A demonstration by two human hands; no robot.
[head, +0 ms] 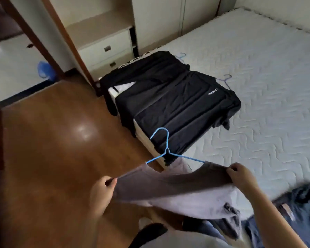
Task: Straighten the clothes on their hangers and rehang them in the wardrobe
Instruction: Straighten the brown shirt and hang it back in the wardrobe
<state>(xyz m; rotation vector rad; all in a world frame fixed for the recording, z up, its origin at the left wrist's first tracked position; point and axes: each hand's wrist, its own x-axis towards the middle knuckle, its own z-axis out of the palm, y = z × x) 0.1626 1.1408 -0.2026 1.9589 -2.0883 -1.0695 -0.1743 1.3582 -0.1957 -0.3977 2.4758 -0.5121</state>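
Note:
A pale mauve shirt (177, 190) hangs on a light blue wire hanger (166, 149), held in the air over the bed's corner. My left hand (102, 192) pinches the shirt's left shoulder. My right hand (242, 176) pinches its right shoulder. The hanger's hook points away from me. Two black shirts lie flat on the mattress (258, 68), a nearer one with white lettering (186, 108) and a farther one (150, 72), each on a thin blue hanger whose hook shows at the collar.
Dark blue clothing (301, 212) is heaped on the bed at the lower right. A bedside cabinet with drawers (106, 51) stands beyond the bed. A wooden door frame (68, 38) and glossy wooden floor (61, 140) lie to the left. A blue bag (45, 68) sits past the doorway.

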